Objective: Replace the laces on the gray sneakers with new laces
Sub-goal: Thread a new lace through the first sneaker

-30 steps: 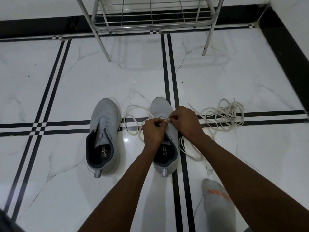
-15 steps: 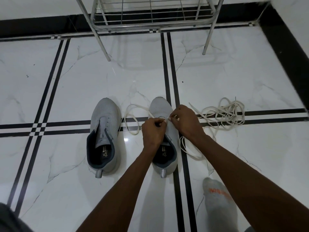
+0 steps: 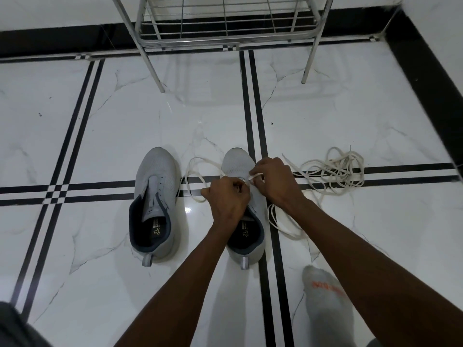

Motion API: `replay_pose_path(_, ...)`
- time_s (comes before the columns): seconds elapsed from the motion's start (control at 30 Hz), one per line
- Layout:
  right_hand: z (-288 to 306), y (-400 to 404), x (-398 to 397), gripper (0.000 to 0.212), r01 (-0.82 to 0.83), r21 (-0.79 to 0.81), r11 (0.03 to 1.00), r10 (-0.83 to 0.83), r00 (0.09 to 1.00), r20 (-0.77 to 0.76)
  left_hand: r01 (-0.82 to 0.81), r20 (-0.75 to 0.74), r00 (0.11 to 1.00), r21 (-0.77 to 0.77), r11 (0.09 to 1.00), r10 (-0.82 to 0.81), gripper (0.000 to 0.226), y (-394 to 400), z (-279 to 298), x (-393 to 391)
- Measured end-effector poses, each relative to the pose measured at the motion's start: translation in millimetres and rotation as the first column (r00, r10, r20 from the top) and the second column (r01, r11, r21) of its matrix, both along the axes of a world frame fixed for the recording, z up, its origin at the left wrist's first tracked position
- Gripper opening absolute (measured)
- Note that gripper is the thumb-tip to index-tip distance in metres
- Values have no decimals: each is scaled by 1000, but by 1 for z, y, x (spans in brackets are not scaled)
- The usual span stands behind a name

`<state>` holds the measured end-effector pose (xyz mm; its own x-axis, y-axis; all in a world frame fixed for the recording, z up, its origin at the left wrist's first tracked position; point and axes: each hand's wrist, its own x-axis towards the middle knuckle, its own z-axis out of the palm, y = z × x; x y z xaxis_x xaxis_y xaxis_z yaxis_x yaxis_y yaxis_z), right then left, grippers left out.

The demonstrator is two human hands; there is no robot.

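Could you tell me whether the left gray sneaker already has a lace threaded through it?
No, the left gray mesh sneaker shows a bare tongue with no lace.

The light is even and soft, a bit dim and cool. Just left of my left hand [image 3: 229, 200] a small bright glare spot [image 3: 188, 209] sits on the glossy floor [image 3: 105, 136], which also mirrors the metal rack [image 3: 225, 23] far ahead of my hands. My forearms cast faint shadows beneath them. Straight floor lines bow toward the edges, and the corners darken. Focus is fairly sharp throughout.
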<state>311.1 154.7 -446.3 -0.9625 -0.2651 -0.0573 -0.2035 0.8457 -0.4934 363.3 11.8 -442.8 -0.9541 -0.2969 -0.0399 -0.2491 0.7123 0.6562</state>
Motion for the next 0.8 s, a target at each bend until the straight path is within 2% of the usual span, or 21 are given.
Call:
replay_pose_path(0.1, -8, -4, 4, 14, -3, 17, 1000, 3, 1000, -14, -14, -6, 1000, 23, 1000, 15, 19, -2, -2, 1)
replay_pose_path(0.2, -9, 18, -4, 17, 216, 68, 974, -217, 976, 4, -49, -1, 999, 16, 999, 49, 17, -5, -4, 2)
replay_pose_path(0.27, -9, 32, -7, 14, 303, 130, 944, -311, 950, 38, -57, 3, 998, 8, 998, 57, 16, -7, -5, 3)
replay_pose_path(0.37, -3, 23, -2, 25, 281, 114, 953, -277, 960, -49, -66, -4, 998, 31, 997, 66, 16, -9, -6, 3)
replay_pose_path(0.43, -1, 6, 2, 43, 147, -9, 989, -147, 986, -79, -55, -1, 999, 41, 998, 55, 16, -11, -3, 3)
replay_pose_path(0.5, -4, -11, 3, 33, -1, -82, 997, -4, 998, -61, -28, 3, 1000, 51, 998, 28, 16, -11, -1, 2)
replay_pose_path(0.57, -10, -19, 3, 14, -39, -25, 999, 38, 998, -40, -17, 11, 1000, 40, 999, 16, 18, -13, 0, 2)
replay_pose_path(0.7, -17, -1, 1, 20, 108, 97, 989, -103, 993, -55, -41, 13, 999, 61, 997, 40, 17, -16, -3, 5)
replay_pose_path(0.8, -16, 17, -2, 20, 223, 148, 963, -224, 974, -11, -32, 10, 999, 77, 997, 31, 16, -13, -1, 5)
